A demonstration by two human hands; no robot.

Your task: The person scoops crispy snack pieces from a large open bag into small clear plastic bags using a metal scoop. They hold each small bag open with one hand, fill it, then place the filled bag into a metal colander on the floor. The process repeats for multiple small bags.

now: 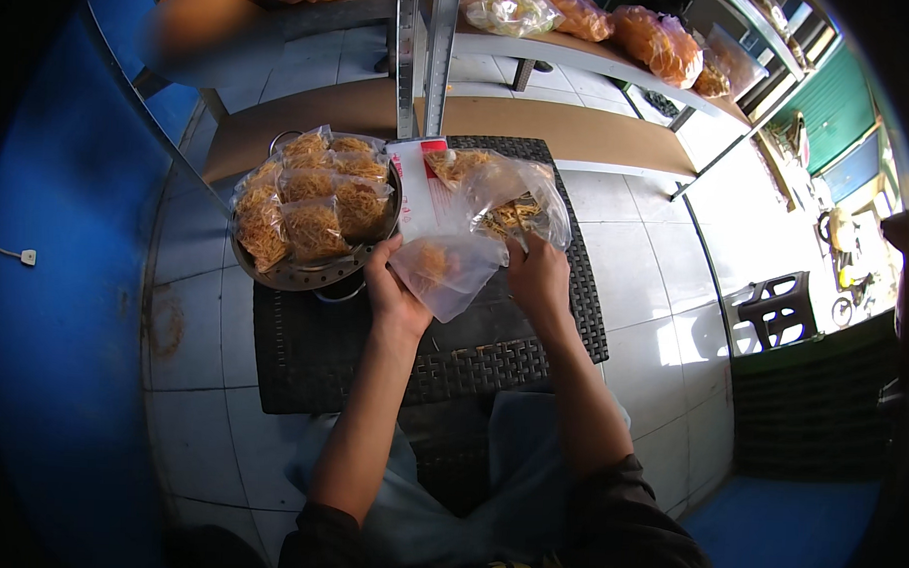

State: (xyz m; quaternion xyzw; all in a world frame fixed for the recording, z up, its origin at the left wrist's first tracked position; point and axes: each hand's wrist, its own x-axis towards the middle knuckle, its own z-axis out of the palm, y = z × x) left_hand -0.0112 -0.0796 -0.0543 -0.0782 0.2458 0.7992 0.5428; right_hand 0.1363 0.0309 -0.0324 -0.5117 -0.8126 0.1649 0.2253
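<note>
My left hand [398, 294] grips a small clear plastic bag [462, 284] with a little orange shredded snack in its bottom. Close to the bag's other edge, my right hand [540, 279] has its fingers curled together; what they pinch is hidden. Just beyond those fingers lies a large clear bag [550, 199], open and partly filled with the same kind of snack. To the left, a round metal perforated pan [296, 278] carries several filled snack packets [316, 229] in a heap. Between pan and large bag is a white and red plastic packet [417, 198].
Everything rests on a dark woven-top table [391, 372] in front of my knees. Metal shelving with brown boards [570, 133] stands beyond, holding several bags of orange snacks [658, 46]. A blue wall [63, 300] is at left; a dark plastic stool [777, 307] is at right.
</note>
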